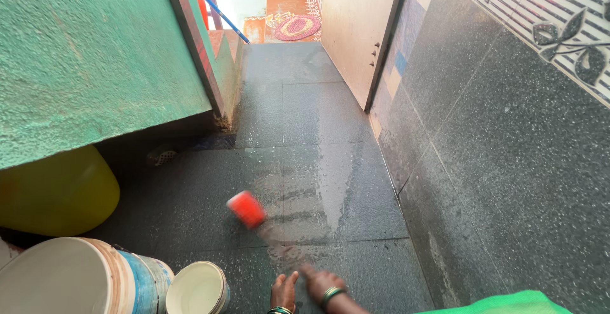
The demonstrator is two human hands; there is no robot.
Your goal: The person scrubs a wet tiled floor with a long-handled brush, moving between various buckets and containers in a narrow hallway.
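A red brush head [246,209], blurred by motion, sits low over the wet dark granite floor [318,130]. A faint blurred handle runs from it back toward my right hand [323,283] at the bottom edge, whose fingers point along it. My left hand [283,292] is close beside the right, fingers curled; its grip is not clear. Both wrists wear green bangles. Curved wet streaks mark the floor around the red head.
A yellow drum [57,193] stands under the green wall [95,53] at left. A white-and-blue bucket [82,276] and a small white bucket [198,288] sit at bottom left. A floor drain [164,155], an open door [356,28] and a dark tiled wall [508,149] border the passage.
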